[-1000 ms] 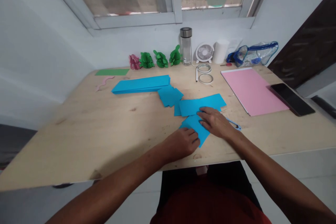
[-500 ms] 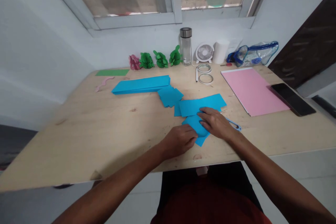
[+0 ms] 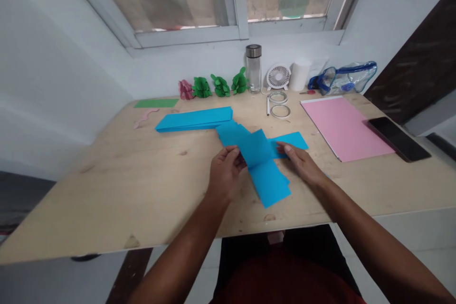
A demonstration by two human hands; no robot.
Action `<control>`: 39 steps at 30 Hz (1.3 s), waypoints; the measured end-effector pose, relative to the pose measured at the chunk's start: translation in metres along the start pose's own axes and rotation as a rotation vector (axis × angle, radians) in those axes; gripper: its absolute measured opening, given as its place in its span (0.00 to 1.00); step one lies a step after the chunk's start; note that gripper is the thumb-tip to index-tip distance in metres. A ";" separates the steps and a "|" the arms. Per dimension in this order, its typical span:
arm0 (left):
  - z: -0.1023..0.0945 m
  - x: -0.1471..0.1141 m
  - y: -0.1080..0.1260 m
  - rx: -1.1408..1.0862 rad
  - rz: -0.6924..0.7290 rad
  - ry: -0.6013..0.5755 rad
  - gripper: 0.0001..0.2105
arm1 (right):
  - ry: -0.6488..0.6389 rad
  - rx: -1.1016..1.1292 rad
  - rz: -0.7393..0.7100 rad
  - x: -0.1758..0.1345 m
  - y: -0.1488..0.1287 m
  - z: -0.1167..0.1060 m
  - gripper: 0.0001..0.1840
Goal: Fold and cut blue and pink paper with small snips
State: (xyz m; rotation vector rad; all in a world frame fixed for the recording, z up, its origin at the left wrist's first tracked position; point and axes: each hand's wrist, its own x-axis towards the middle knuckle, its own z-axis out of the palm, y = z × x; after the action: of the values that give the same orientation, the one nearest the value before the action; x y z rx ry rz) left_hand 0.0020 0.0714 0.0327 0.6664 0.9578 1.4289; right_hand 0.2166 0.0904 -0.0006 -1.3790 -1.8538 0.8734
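My left hand [image 3: 226,166] pinches the left edge of a creased blue paper piece [image 3: 254,149], which is lifted and tilted. Beneath and in front of it lie more blue paper squares [image 3: 271,184], stacked unevenly. Over a blue paper strip [image 3: 297,139] on the right, my right hand [image 3: 298,159] has its fingers stretched out and holds nothing. Whether its fingertips touch the strip I cannot tell. Behind the lifted piece, cut blue squares [image 3: 228,132] lie partly covered. Farther left is a stack of long blue strips [image 3: 195,118].
Pink paper [image 3: 351,128] and a phone [image 3: 399,137] lie on the right. Tape rolls [image 3: 280,112], a pen [image 3: 268,105], a glass bottle [image 3: 254,71], a small fan [image 3: 278,77] and green paper shapes [image 3: 221,86] line the back. A clear pouch [image 3: 351,78] stands back right.
My left hand has moved up and left, raising a blue piece that lay flat between my hands. My right hand has shifted slightly right, off the square, over the strip.
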 end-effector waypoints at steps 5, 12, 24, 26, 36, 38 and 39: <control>0.020 0.025 -0.025 -0.195 -0.060 0.155 0.10 | 0.062 -0.105 -0.029 0.003 0.007 0.004 0.26; 0.022 0.024 -0.056 -0.167 -0.045 0.273 0.07 | 0.211 -0.775 -0.261 0.003 -0.010 -0.005 0.23; 0.032 0.022 -0.060 -0.235 -0.086 0.285 0.02 | 0.007 -0.918 -0.394 0.011 -0.036 0.009 0.15; 0.031 0.019 -0.061 -0.223 -0.092 0.280 0.03 | 0.000 -0.934 -0.385 0.015 -0.035 0.009 0.13; 0.010 0.011 -0.053 0.040 0.040 0.236 0.17 | -0.104 -0.966 -0.337 0.014 -0.014 0.011 0.12; 0.002 0.015 -0.049 0.350 0.225 0.190 0.18 | -0.107 -0.964 -0.328 0.014 -0.013 0.011 0.12; -0.003 0.017 -0.047 0.550 0.328 0.152 0.17 | -0.102 -0.965 -0.321 0.014 -0.014 0.011 0.13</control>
State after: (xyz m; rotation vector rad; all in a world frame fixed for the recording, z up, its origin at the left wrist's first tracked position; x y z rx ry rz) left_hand 0.0218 0.0847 -0.0113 1.1736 1.4338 1.5222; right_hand 0.1969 0.0997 0.0060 -1.4730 -2.6305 -0.1838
